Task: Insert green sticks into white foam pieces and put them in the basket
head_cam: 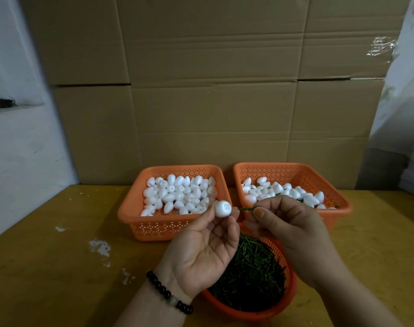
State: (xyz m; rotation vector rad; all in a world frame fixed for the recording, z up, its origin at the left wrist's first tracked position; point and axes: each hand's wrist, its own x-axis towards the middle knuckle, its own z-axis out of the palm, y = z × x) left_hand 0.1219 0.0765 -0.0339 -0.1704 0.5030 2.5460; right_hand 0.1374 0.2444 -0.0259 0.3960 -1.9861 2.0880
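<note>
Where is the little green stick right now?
In the head view, the green stick is pinched in the right hand, just right of the white foam piece that the left hand holds, above the round basket of sticks.

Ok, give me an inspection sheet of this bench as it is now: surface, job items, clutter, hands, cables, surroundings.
Surface: yellowish wooden table with white flecks and smears on its left part.
Job's things: left orange basket holds plain white foam pieces; right orange basket holds foam pieces with green showing among them; round orange bowl holds loose green sticks.
Clutter: nothing seen beyond the flecks.
Hands: left hand, beaded bracelet on the wrist, holds one foam piece at its fingertips; right hand pinches a green stick aimed at it, tip not yet in.
Cables: nothing seen.
Surroundings: cardboard wall behind, white wall left, clear plastic sheeting right.
</note>
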